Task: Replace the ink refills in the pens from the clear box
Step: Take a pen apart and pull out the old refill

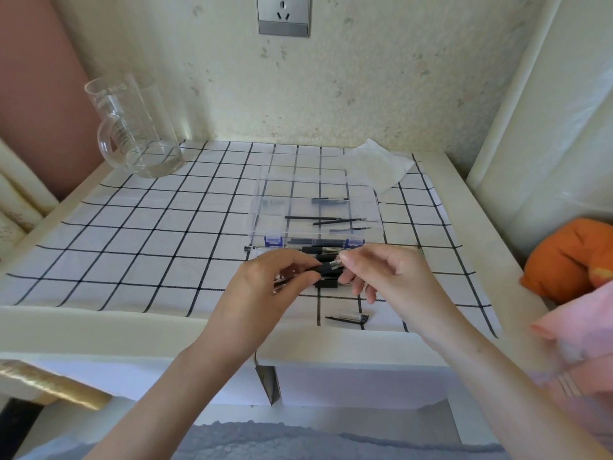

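Head view: clear box [265, 207] with loose ink refills [335, 221] inside.

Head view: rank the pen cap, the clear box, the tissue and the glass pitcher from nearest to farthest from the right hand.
From the right hand:
1. Pen cap, lying on the cloth just below the hand, toward the table's front edge.
2. Clear box, directly behind the hands.
3. Tissue, behind the box at the back right.
4. Glass pitcher, at the far back-left corner.

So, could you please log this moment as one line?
left hand: holds pen | right hand: at pen tip | clear box: open | pen cap: on cloth
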`<state>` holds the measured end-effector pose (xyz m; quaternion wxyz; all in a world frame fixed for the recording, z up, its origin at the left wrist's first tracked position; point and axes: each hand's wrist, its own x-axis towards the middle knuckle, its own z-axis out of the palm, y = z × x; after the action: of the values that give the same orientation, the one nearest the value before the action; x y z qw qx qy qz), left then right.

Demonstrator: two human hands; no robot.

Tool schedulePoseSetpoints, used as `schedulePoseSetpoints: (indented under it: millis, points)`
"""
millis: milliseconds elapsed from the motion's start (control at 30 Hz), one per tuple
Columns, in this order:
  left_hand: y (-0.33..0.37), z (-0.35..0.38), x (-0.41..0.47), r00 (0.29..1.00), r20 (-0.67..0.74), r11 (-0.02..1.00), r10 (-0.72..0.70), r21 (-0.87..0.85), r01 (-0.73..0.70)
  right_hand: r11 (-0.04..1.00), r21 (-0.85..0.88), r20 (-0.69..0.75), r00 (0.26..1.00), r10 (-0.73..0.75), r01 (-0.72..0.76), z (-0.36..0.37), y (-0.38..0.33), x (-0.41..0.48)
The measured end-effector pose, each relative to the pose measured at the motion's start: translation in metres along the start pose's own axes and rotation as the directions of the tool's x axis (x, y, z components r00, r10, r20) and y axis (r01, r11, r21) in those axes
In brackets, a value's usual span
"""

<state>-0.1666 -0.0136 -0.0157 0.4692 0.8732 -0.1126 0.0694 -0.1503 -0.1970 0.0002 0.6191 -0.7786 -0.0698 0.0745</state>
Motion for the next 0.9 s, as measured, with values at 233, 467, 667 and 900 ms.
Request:
schedulePoseSetpoints:
  millis: [233, 467, 667, 900]
  points:
    - [-0.0012, 0.0002, -0.0015, 1.000, -0.005, 0.998, 0.008, 0.058, -0.008, 1.000, 0.014, 0.029, 0.999, -0.016, 0.016, 0.0013, 0.0020, 0.0000]
    - [0.0013, -0.0008, 0.0000, 0.999, 0.043, 0.999, 0.017, 0.028, -0.019, 0.999, 0.031, -0.002, 0.999, -0.039, 0.039, 0.0024, 0.0038, 0.0000]
    - [-0.0052, -0.0019, 0.0005, 0.999, -0.029, 0.997, 0.028, 0.073, -0.026, 0.998, 0.055, -0.011, 1.000, -0.029, 0.029, 0.0041, 0.0046, -0.0013]
    - [0.0025, -0.0025, -0.0019, 0.996, 0.063, 0.991, -0.070, 0.115, 0.062, 0.990, 0.138, -0.053, 0.998, -0.035, 0.042, 0.0063, 0.0042, -0.0006]
